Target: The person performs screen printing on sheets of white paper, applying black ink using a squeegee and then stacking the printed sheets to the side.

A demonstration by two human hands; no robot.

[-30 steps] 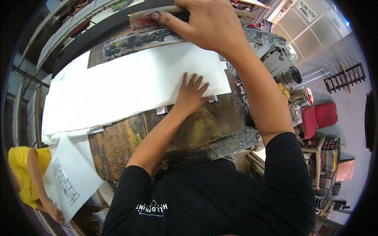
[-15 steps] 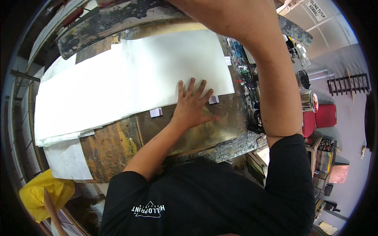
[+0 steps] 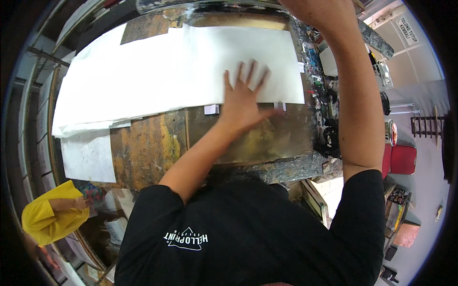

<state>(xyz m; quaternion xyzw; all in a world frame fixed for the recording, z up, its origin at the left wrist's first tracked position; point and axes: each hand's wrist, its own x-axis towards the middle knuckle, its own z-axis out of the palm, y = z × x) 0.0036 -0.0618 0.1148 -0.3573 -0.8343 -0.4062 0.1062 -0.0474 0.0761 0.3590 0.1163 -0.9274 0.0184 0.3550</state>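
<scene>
My left hand (image 3: 242,105) has its fingers spread and slightly blurred over the near edge of a white sheet (image 3: 267,45); whether it presses down I cannot tell. The thumb points right, over the brownish smooth board (image 3: 291,138) beneath. My right arm reaches far forward; only the base of my right hand (image 3: 310,8) shows at the top edge, and its fingers are out of view. Small pale tabs (image 3: 211,109) sit along the sheet's near and right edges. Farther left, more white sheets (image 3: 105,86) lie overlapping on the stained wooden table (image 3: 148,138).
A dark, paint-stained bar (image 3: 214,5) crosses the top of the view. Paint-spattered table edge (image 3: 310,86) and cluttered tins (image 3: 392,132) lie to the right, near a red chair (image 3: 403,159). A person in yellow (image 3: 52,214) is at the lower left; racks stand along the left side.
The view has shifted, so the table sits higher and further right. The dark bar at the far side has moved up, mostly out of view. My left hand stays spread at the sheet's near edge.
</scene>
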